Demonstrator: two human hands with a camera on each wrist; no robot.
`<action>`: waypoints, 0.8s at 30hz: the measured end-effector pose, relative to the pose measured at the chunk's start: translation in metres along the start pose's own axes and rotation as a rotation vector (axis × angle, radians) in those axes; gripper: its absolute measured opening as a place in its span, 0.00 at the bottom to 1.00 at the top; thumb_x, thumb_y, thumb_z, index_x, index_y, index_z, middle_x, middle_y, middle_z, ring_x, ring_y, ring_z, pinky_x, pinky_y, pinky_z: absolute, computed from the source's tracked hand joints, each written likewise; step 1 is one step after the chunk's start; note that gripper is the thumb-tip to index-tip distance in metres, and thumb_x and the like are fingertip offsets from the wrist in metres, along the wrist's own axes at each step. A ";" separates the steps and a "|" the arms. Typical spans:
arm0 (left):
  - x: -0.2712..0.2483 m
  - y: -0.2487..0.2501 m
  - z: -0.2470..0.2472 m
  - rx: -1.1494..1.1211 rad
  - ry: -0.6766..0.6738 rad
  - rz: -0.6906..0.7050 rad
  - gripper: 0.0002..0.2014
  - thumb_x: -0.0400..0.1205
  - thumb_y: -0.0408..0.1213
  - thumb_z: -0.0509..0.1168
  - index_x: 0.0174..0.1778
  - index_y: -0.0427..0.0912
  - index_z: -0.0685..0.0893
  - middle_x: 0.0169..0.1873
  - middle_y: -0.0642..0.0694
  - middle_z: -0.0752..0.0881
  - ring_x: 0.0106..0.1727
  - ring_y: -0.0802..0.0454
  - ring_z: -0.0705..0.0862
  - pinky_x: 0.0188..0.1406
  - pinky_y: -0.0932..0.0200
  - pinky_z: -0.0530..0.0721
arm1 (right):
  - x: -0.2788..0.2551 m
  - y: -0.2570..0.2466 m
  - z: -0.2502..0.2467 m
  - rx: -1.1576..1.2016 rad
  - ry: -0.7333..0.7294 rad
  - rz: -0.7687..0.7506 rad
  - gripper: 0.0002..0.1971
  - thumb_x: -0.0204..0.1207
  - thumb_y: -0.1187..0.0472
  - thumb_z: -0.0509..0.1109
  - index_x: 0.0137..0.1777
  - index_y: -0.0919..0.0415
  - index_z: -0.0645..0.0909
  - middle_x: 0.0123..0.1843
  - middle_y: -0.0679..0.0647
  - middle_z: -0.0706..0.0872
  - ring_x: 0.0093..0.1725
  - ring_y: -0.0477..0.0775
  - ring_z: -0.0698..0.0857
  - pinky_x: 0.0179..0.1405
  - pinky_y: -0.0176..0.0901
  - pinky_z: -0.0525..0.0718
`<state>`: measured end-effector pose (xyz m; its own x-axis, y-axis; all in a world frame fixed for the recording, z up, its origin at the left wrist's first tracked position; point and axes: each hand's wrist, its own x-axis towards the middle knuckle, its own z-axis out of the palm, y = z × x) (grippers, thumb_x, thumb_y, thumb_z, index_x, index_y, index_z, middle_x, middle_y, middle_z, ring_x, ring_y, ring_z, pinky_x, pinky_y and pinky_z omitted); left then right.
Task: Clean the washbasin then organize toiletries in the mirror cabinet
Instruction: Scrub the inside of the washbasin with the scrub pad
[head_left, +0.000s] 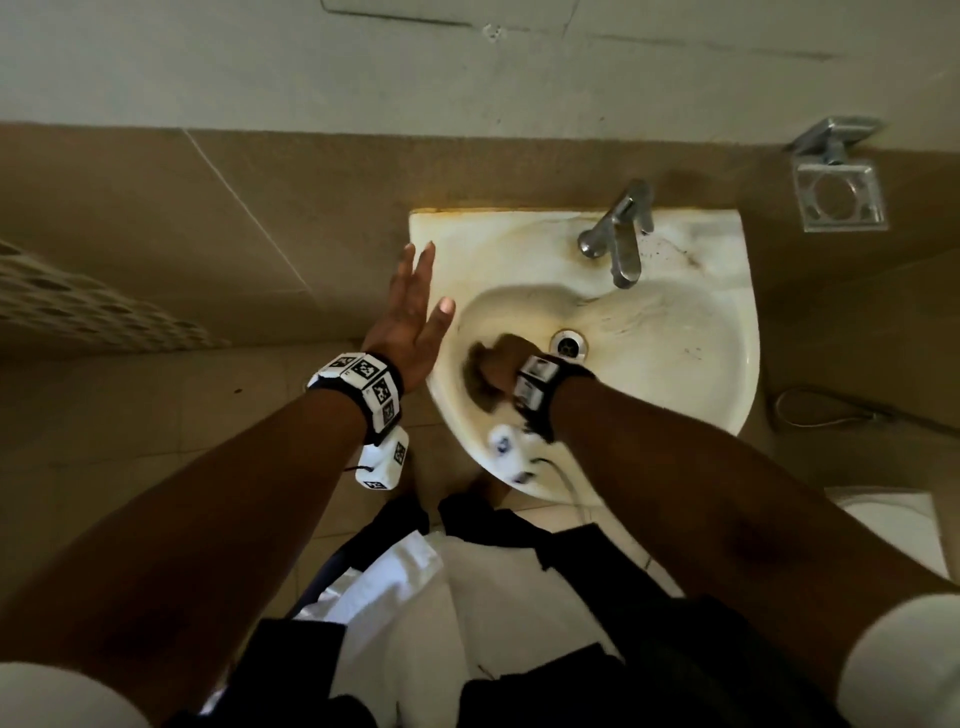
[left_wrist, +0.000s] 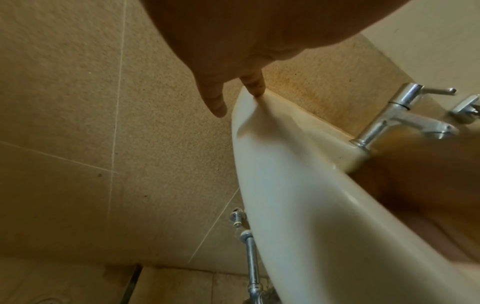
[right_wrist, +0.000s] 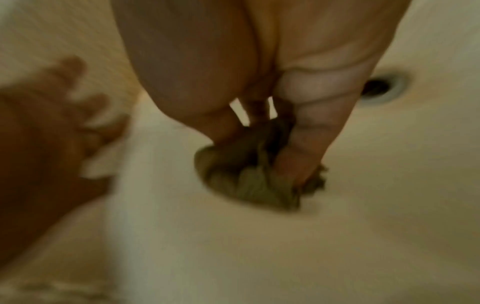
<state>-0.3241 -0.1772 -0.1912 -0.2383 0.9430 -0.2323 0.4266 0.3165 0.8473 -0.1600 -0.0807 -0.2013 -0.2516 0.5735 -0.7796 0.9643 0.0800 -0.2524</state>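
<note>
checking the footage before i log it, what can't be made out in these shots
- Head view: right hand and cloth smeared by motion; grip unclear there.
- Right wrist view: cloth blurred, material unclear; drain half hidden by the hand.
- Left wrist view: left hand cut off at the top; basin interior unseen.

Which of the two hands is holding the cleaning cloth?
The right hand, down in the washbasin bowl, grips the dark cloth. The left hand lies open with straight fingers at the rim.

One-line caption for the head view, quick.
Right hand scrubs stained washbasin with a cloth; left hand open on its rim.
</note>
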 end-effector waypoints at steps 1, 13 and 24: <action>0.001 0.001 0.000 0.016 0.010 0.007 0.41 0.83 0.69 0.42 0.90 0.56 0.41 0.90 0.52 0.36 0.86 0.62 0.42 0.79 0.55 0.51 | 0.004 -0.021 0.003 0.074 0.066 -0.025 0.21 0.84 0.51 0.61 0.70 0.63 0.79 0.70 0.63 0.82 0.67 0.66 0.82 0.56 0.48 0.76; 0.013 0.023 0.009 0.659 -0.077 -0.086 0.35 0.85 0.68 0.40 0.84 0.69 0.29 0.91 0.53 0.46 0.57 0.32 0.87 0.47 0.41 0.88 | 0.043 0.087 -0.051 -0.175 0.292 -0.007 0.18 0.82 0.53 0.66 0.67 0.60 0.82 0.66 0.65 0.85 0.66 0.68 0.84 0.64 0.54 0.82; 0.013 0.024 0.015 0.678 -0.083 -0.116 0.35 0.85 0.67 0.39 0.83 0.68 0.26 0.91 0.54 0.44 0.89 0.43 0.59 0.63 0.33 0.83 | 0.025 0.199 -0.152 -0.238 0.632 0.167 0.18 0.83 0.53 0.66 0.68 0.61 0.76 0.65 0.66 0.81 0.60 0.72 0.84 0.59 0.60 0.82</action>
<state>-0.3036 -0.1562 -0.1812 -0.2588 0.8955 -0.3620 0.8600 0.3843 0.3358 0.0379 0.0740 -0.1840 -0.0721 0.9526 -0.2956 0.9959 0.0849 0.0309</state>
